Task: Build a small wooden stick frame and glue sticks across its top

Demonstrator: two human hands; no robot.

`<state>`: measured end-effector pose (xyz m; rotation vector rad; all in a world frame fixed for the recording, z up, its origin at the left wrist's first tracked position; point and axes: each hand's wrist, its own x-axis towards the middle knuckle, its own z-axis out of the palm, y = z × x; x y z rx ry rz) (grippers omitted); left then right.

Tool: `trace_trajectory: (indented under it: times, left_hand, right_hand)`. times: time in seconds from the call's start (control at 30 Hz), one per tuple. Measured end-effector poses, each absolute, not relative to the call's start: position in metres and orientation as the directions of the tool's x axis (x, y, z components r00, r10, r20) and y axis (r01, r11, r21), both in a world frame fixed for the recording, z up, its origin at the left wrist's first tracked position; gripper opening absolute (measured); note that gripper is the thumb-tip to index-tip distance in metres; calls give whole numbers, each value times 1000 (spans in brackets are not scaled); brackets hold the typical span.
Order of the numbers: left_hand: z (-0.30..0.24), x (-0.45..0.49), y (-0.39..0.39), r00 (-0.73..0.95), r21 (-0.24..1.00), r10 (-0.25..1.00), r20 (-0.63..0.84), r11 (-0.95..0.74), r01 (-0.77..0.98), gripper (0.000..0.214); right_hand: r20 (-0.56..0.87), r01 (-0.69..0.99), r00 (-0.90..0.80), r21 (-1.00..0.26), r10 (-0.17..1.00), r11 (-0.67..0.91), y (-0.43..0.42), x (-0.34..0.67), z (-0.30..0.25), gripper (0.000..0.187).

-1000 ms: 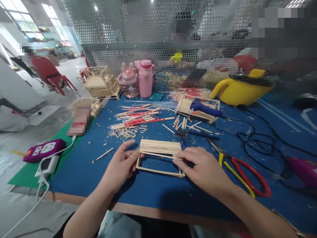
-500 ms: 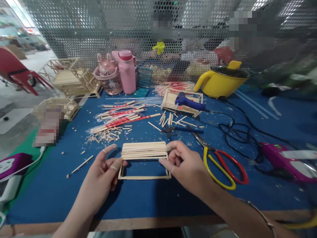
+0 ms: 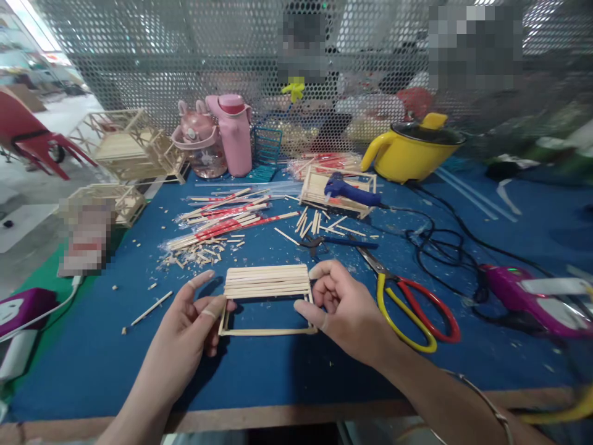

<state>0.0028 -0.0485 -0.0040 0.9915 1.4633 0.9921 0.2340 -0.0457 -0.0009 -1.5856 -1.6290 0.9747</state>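
A small rectangular frame of wooden sticks (image 3: 267, 282) is held near the front of the blue tabletop. Sticks laid side by side cover its far half; the near half is an open rectangle. My left hand (image 3: 189, 327) grips the frame's left edge between thumb and fingers, its index finger stretched upward. On the right edge, my right hand (image 3: 343, 309) closes with thumb and curled fingers. Just right of that hand lie scissors (image 3: 407, 309) with one yellow and one red handle. Dark pliers (image 3: 315, 246) rest beyond the frame, and a single stick (image 3: 152, 308) lies to the left.
Bundled chopsticks (image 3: 227, 222) and cut stick pieces (image 3: 310, 224) lie farther back. A blue glue gun (image 3: 354, 190) rests on another stick frame, its cable trailing right. A yellow pot (image 3: 407, 154), a pink bottle (image 3: 235, 136) and stick models (image 3: 134, 145) stand behind. A phone (image 3: 88, 238) sits left.
The whole view has shifted slightly, so things appear a little farther left. Both hands keep their hold on the stick frame, with almost no movement.
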Motion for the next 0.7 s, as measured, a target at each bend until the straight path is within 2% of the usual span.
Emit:
trace_trajectory:
  times: [0.2,0.4,0.6,0.7]
  left_hand:
    - [-8,0,-51,-76,960,959,-274,278,41,62]
    - [-21,0,-73,-261,977,965,-7,63,204,51]
    - [-37,-4,-95,-26,872,973,229,-193,450,72]
    - [-39,-4,-96,59,807,961,272,-261,530,78]
  right_hand:
    - [63,512,-74,-854,995,92,-48,241,-2,19]
    - [184,579,-127,-784,975,223,-48,241,-3,7]
    - [188,659,-114,-720,976,216,-47,243,-4,12]
    - [159,687,-129,-698,979,204,-46,245,-2,18]
